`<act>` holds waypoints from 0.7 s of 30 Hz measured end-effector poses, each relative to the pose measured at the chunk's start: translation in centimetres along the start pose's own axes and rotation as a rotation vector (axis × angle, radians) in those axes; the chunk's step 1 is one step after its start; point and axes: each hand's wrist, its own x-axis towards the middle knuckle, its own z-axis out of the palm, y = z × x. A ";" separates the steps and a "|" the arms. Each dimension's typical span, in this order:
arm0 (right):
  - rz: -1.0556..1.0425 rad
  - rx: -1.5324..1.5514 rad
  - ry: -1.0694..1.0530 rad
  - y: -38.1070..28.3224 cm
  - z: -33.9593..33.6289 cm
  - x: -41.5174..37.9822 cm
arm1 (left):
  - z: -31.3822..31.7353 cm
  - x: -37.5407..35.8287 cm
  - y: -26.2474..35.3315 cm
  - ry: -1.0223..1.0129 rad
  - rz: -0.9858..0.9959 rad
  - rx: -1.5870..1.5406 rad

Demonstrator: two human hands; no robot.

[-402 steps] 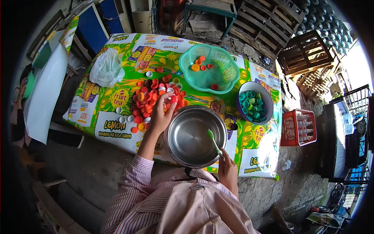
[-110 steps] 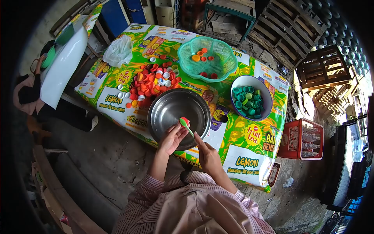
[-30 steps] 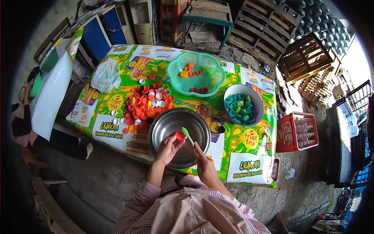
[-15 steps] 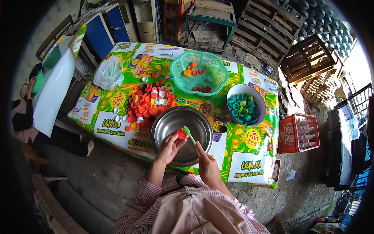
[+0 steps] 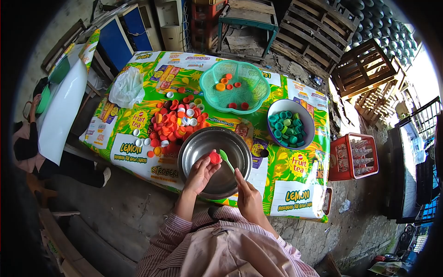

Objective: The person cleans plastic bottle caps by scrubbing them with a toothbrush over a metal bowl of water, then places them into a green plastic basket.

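Over a steel bowl [image 5: 191,141], my left hand [image 5: 198,176] pinches a red bottle cap [image 5: 215,158] between its fingers. My right hand [image 5: 249,196] grips the handle of a light green toothbrush-like tool [image 5: 226,159]; its head lies just right of the cap, and I cannot make out bristles. Left of and beyond the bowl is a heap of red, orange and white bottle caps [image 5: 173,123]. A green mesh basket [image 5: 208,94] farther back has several red and orange caps in it. To the right, a white-and-purple bowl [image 5: 310,121] contains green and teal caps.
A patterned Fruit Tea cloth [image 5: 297,180] covers the table. A crumpled plastic bag [image 5: 128,87] lies at the back left. Another person's hand [image 5: 36,100] is at the far left. A red crate [image 5: 340,159] of bottles stands right of the table; wooden pallets [image 5: 314,34] lean behind.
The green tool's head has shifted slightly away from the red cap, and my right hand has moved a little to the right. My left hand stays in nearly the same place.
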 end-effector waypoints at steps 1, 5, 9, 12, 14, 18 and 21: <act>0.001 -0.001 -0.003 0.1 -0.1 0.0 | -0.3 0.1 -0.1 0.002 0.000 -0.002; -0.021 0.062 -0.133 0.5 0.2 0.2 | -0.9 0.4 0.1 -0.038 0.005 0.034; 0.025 0.180 -0.143 0.8 0.4 0.5 | -1.5 0.2 0.3 -0.074 0.014 0.026; 0.022 0.172 -0.133 0.2 0.2 0.7 | -1.7 0.1 0.2 -0.079 0.053 0.071; 0.034 0.197 -0.152 -0.7 0.0 0.8 | -1.7 -0.1 0.3 -0.075 0.071 0.085; 0.049 0.265 -0.210 -1.2 0.4 0.7 | -1.2 -0.4 0.9 -0.072 0.064 0.046; 0.072 0.149 -0.227 -0.8 0.1 1.0 | -1.9 -0.2 0.5 -0.046 0.055 0.040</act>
